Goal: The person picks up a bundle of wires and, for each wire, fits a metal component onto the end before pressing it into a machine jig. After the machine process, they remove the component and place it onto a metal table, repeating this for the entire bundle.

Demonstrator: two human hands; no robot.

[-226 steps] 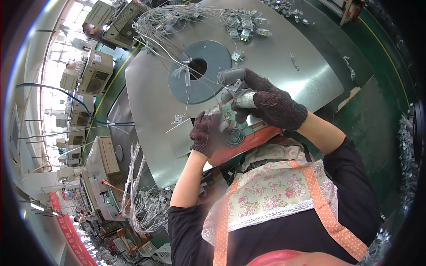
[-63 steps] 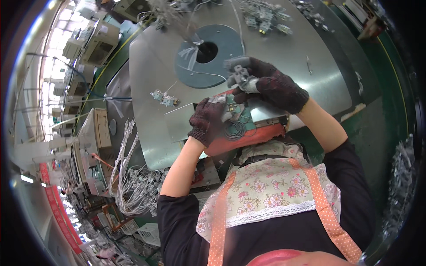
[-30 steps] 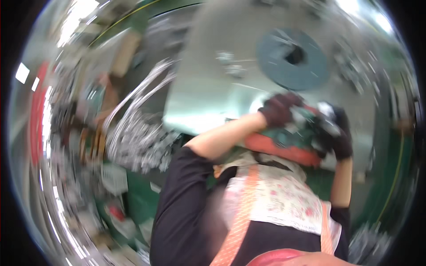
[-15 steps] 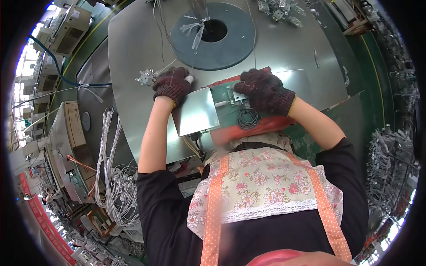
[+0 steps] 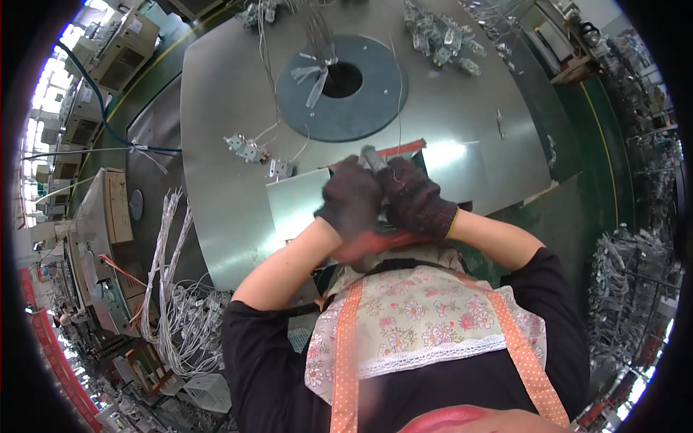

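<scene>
Green shop floor [image 5: 588,151], beige machines [image 5: 128,61] far left, bare-metal surface [image 5: 234,86] in front of the person. Red pad [image 5: 367,246] lies at its near edge, close up to the apron [image 5: 426,310], mostly covered by the hands; likely there to cushion the work.

Left hand [image 5: 352,191] and right hand [image 5: 417,196] meet over it, knuckles up, dark knit gloves, presumably against sharp metal. Each grip looks curled in, not spread. Left is blurred and both undersides are hidden, so can't tell how tight, or on what. Grey piece [image 5: 370,156] sticks out between the fingers; part or wrapped fingertip, can't tell.

Flanking: left plate [image 5: 294,206] and right plate [image 5: 458,167], flat. Connector blocks [image 5: 246,149] sit just beyond the left plate, leads running toward the grey disc [image 5: 297,115]. Wire bundle [image 5: 317,32] stands at the disc's hole, plastic tie [image 5: 315,88] beside it; probably gathers loose leads. Connector heap [image 5: 444,40] at the far side, clear of the elbows. Wire hank [image 5: 159,278] off left, ends piled.

Writing: red banner [image 5: 58,361] lower left carries characters, small and skewed. No brand or label legible on the parts.
</scene>
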